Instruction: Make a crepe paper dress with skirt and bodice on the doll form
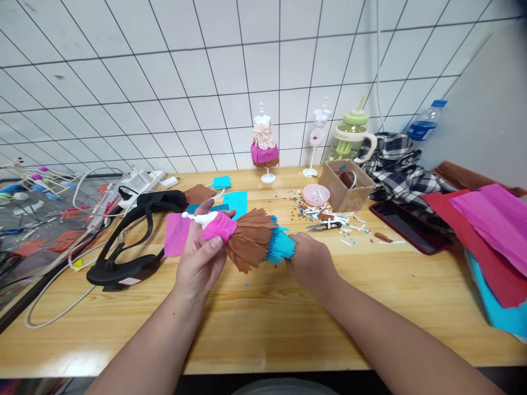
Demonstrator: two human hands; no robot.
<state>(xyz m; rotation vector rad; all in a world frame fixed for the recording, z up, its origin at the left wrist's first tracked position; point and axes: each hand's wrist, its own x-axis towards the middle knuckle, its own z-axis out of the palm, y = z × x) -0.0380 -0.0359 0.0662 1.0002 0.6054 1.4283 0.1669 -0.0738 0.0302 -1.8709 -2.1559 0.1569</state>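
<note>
A small white mannequin dressed in paper point(219, 225) lies on its side above the table, with a pink top, a brown fringed skirt point(250, 238) and a blue ruffle point(280, 245) at the hem. My left hand point(201, 249) is closed around its pink torso, thumb on top and some fingers spread behind. At the hem end, my right hand point(312, 260) is curled against the blue paper; its fingertips and the mannequin's stand are hidden. Behind them stand a mannequin in a cream and pink dress point(264, 144) and a white mannequin point(317, 134).
Black thread snips point(325, 226) lie among paper scraps by a pink bowl point(316, 195) and a cardboard box point(347, 186). A black strapped headset point(127, 269) and cables are left. A phone point(409, 226) and coloured paper sheets point(486, 241) lie right. A green-lidded jug point(352, 134) stands behind.
</note>
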